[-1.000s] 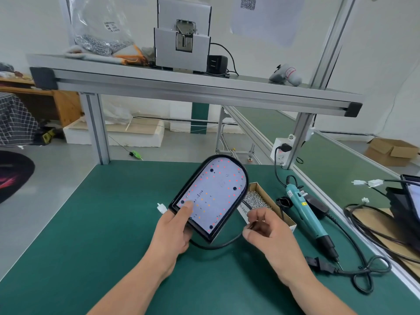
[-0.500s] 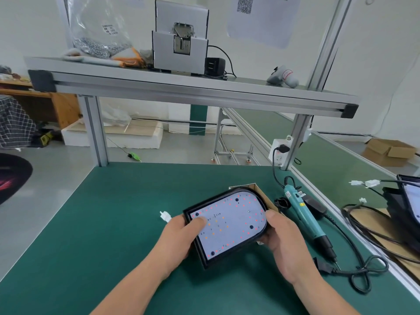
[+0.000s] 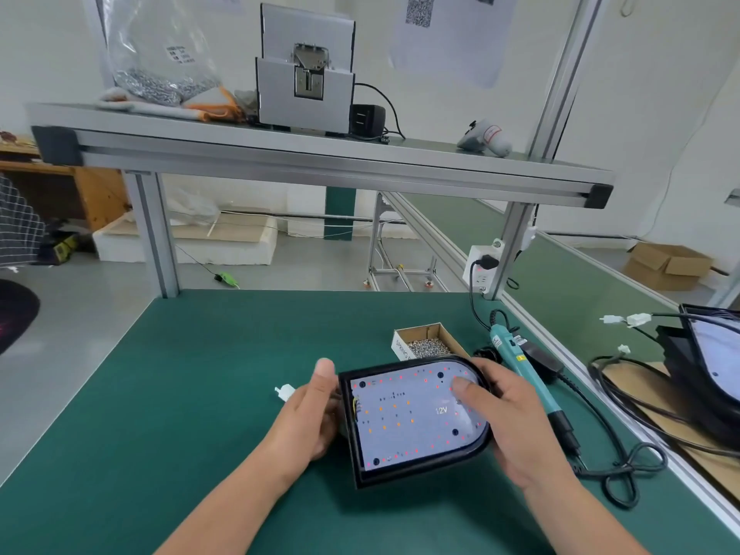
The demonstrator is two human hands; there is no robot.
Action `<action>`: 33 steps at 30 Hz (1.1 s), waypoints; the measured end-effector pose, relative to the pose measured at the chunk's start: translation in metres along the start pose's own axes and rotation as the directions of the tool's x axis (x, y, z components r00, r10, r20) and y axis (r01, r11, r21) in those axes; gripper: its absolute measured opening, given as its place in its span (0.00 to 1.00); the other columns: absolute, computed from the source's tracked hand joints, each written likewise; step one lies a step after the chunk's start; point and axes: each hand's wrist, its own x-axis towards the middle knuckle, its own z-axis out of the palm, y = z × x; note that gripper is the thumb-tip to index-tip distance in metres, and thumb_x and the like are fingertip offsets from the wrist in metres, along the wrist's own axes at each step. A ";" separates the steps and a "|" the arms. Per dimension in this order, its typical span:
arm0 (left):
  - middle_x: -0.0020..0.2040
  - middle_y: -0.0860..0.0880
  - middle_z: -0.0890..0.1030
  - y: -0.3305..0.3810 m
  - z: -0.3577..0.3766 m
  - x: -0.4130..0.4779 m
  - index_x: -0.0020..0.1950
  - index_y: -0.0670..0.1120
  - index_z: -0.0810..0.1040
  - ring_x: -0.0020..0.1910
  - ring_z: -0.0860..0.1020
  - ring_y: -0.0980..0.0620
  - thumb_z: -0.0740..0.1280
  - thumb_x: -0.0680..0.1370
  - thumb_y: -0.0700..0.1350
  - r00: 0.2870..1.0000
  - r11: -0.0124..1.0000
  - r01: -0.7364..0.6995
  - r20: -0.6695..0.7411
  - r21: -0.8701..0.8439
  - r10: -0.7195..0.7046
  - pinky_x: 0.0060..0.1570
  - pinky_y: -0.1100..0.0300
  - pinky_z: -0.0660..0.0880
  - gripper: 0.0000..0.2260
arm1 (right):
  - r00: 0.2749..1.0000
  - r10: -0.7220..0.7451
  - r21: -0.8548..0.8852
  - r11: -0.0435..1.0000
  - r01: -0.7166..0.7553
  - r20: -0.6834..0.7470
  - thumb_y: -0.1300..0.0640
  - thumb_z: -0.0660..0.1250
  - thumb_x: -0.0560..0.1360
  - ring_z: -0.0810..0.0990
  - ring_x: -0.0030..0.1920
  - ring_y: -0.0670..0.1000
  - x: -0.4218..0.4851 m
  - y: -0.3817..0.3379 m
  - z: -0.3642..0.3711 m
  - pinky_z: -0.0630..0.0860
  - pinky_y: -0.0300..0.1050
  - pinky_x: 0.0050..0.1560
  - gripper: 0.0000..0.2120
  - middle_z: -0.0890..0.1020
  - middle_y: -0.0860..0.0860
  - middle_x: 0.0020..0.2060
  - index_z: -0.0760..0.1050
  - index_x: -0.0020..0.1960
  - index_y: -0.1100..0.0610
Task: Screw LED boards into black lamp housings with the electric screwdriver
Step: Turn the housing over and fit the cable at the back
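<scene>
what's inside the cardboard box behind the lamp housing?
A heap of small silver screws lies in the cardboard box. Its near end is covered by the black lamp housing, so that part is hidden.

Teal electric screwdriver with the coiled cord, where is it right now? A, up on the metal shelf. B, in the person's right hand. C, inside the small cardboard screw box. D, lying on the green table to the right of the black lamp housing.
D: the teal electric screwdriver lies on the green table just beyond the right hand, which, with the left hand, holds the black lamp housing.
</scene>
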 end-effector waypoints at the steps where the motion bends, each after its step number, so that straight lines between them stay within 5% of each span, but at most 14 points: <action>1: 0.31 0.49 0.75 -0.001 0.000 0.002 0.43 0.49 0.83 0.24 0.59 0.53 0.50 0.83 0.71 1.000 0.999 -0.008 -0.027 -0.051 0.006 0.26 0.62 0.54 0.33 | 1.000 -0.027 -0.024 0.999 0.026 -0.013 0.53 0.77 0.73 0.87 0.51 0.56 0.000 -0.004 -0.002 0.83 0.46 0.50 0.15 0.88 0.57 0.54 0.85 0.59 0.54; 5: 0.37 0.44 0.80 -0.009 0.001 0.012 0.52 0.50 0.82 0.26 0.64 0.52 0.58 0.87 0.42 0.996 0.997 0.039 -0.077 -0.062 -0.044 0.28 0.60 0.59 0.13 | 0.985 -0.157 -0.059 0.986 0.153 -0.068 0.49 0.77 0.70 0.86 0.51 0.51 0.000 -0.026 -0.018 0.81 0.41 0.51 0.19 0.88 0.54 0.53 0.85 0.60 0.52; 7: 0.39 0.45 0.81 -0.013 -0.002 0.013 0.61 0.46 0.79 0.29 0.65 0.52 0.57 0.85 0.36 0.995 0.996 0.074 -0.068 -0.047 -0.077 0.28 0.60 0.61 0.13 | 0.970 -0.228 -0.090 0.971 0.221 -0.088 0.52 0.77 0.71 0.85 0.50 0.50 -0.001 -0.041 -0.030 0.81 0.41 0.51 0.17 0.88 0.54 0.53 0.85 0.60 0.52; 12: 0.45 0.43 0.81 -0.016 -0.008 0.019 0.63 0.47 0.79 0.33 0.70 0.54 0.51 0.80 0.31 0.988 0.989 0.146 -0.061 0.019 -0.145 0.30 0.58 0.69 0.22 | 0.912 -0.370 -0.150 0.926 0.346 -0.176 0.59 0.77 0.73 0.85 0.47 0.49 -0.004 -0.083 -0.074 0.81 0.40 0.49 0.13 0.88 0.51 0.50 0.86 0.57 0.52; 18: 0.48 0.42 0.85 -0.021 -0.017 0.024 0.61 0.39 0.82 0.37 0.75 0.52 0.56 0.81 0.27 0.977 0.972 0.214 0.032 -0.101 -0.212 0.39 0.55 0.75 0.19 | 0.847 -0.403 -0.104 0.914 0.392 -0.348 0.64 0.71 0.78 0.85 0.45 0.53 -0.009 -0.124 -0.136 0.83 0.45 0.46 0.09 0.87 0.52 0.48 0.85 0.56 0.55; 23: 0.55 0.37 0.87 -0.028 -0.024 0.030 0.62 0.36 0.82 0.44 0.82 0.48 0.57 0.82 0.25 0.974 0.962 0.227 0.036 -0.152 -0.224 0.49 0.51 0.81 0.18 | 0.720 -0.432 -0.151 0.894 0.423 -0.542 0.66 0.68 0.80 0.82 0.49 0.55 -0.001 -0.145 -0.195 0.81 0.48 0.53 0.08 0.85 0.53 0.49 0.82 0.56 0.57; 30: 0.59 0.35 0.86 -0.028 -0.028 0.038 0.65 0.33 0.78 0.45 0.87 0.45 0.58 0.83 0.26 0.964 0.931 0.267 0.070 -0.248 -0.257 0.41 0.57 0.86 0.14 | 0.470 -0.361 -0.137 0.885 0.445 -0.805 0.62 0.69 0.79 0.82 0.54 0.57 0.008 -0.144 -0.286 0.80 0.52 0.57 0.07 0.82 0.59 0.55 0.79 0.56 0.59; 33: 0.59 0.34 0.85 -0.023 -0.027 0.037 0.66 0.33 0.77 0.46 0.87 0.43 0.58 0.83 0.27 0.961 0.918 0.277 0.087 -0.284 -0.263 0.41 0.56 0.86 0.13 | 0.388 -0.285 -0.127 0.915 0.383 -0.876 0.57 0.70 0.74 0.76 0.44 0.54 0.007 -0.133 -0.316 0.73 0.52 0.45 0.05 0.78 0.56 0.47 0.74 0.46 0.54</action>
